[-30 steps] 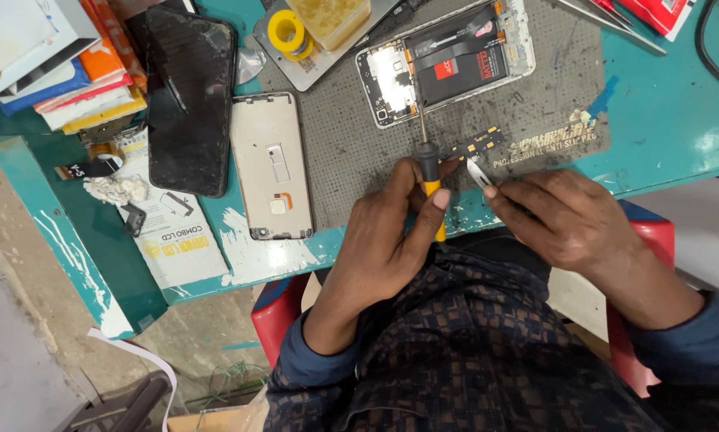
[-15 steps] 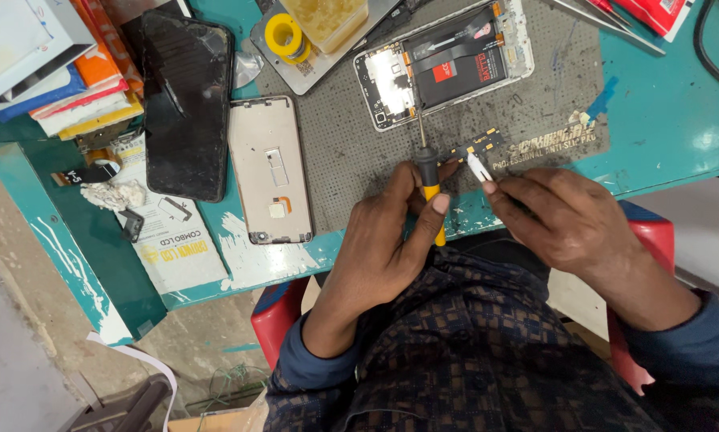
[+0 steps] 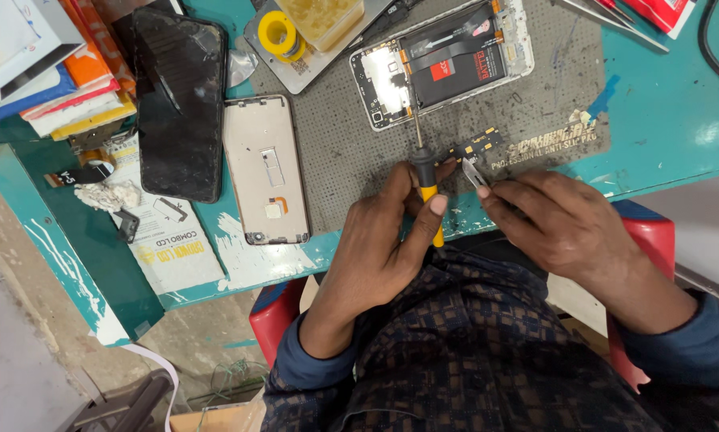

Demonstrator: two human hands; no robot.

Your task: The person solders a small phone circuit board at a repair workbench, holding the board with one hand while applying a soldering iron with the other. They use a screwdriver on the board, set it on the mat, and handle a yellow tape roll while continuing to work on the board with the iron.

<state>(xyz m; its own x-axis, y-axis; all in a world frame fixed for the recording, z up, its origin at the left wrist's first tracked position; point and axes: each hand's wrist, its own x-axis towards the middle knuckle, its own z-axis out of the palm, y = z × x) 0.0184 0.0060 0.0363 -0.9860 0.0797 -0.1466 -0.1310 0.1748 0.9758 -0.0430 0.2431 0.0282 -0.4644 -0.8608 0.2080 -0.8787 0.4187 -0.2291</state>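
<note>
Left of centre on the teal table (image 3: pixel 663 120): bare phone frame (image 3: pixel 266 170) beside black screen (image 3: pixel 177 104). At centre, left hand (image 3: pixel 379 248) clamped on yellow-handled soldering iron (image 3: pixel 425 176), tip toward opened phone (image 3: pixel 443 64). Right of that, right hand (image 3: pixel 567 228) pinching tweezers (image 3: pixel 475 174) at small circuit strip (image 3: pixel 475 146) on grey mat (image 3: pixel 351 144); light, thin, likely fragile, best taken by edges. Upper centre, tray (image 3: pixel 295 56) carrying yellow solder reel (image 3: pixel 279 34).

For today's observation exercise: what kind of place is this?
Probably a phone repair bench: an opened phone lies on a grey work mat, and the left hand holds a soldering iron by a small circuit board.
</note>
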